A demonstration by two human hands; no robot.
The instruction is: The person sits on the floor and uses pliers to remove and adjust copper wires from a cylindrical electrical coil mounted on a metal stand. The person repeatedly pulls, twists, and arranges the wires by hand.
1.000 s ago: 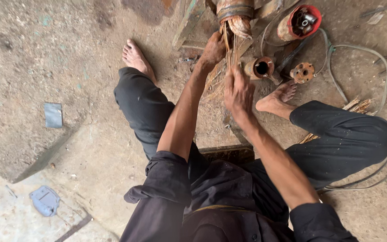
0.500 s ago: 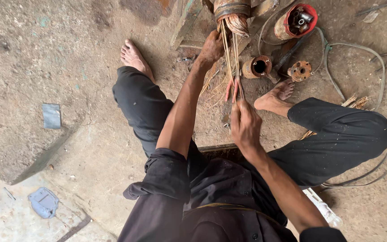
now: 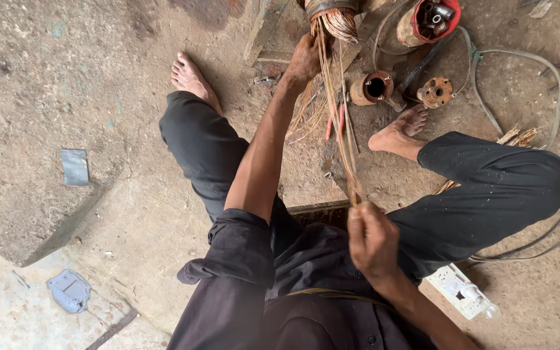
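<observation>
While I watch through the head camera, the person sits on a rough concrete floor with knees spread, and I place everything by the copper-wound motor core at the top of the view.

Motor core: a cylinder with a bunch of copper windings spilling from its near end, partly cut off by the top edge of the picture.

Copper wires: a thin bundle of strands runs from the core straight down toward the person's body — it looks taut, though I cannot tell for sure.

Left hand: just below and left of the core, closed about the wires where they leave the winding; the fingers are on the far side, so I cannot tell how tightly they close.

Right hand: well below the core, near the person's chest, closed into a fist on the near end of the wire bundle.

Red-handled tool: lies on the floor under the wires, between the core and the right hand; its working end is hidden.

Rusty pipe piece: on the floor just right of and below the core, open end toward the camera.

Rusty flange: further right of the core, beside the person's bare foot.

Red-rimmed motor housing: right of the core, at the top edge, with a grey cable looping away from it.

White socket strip: far below the core — beside the person's right thigh.
</observation>
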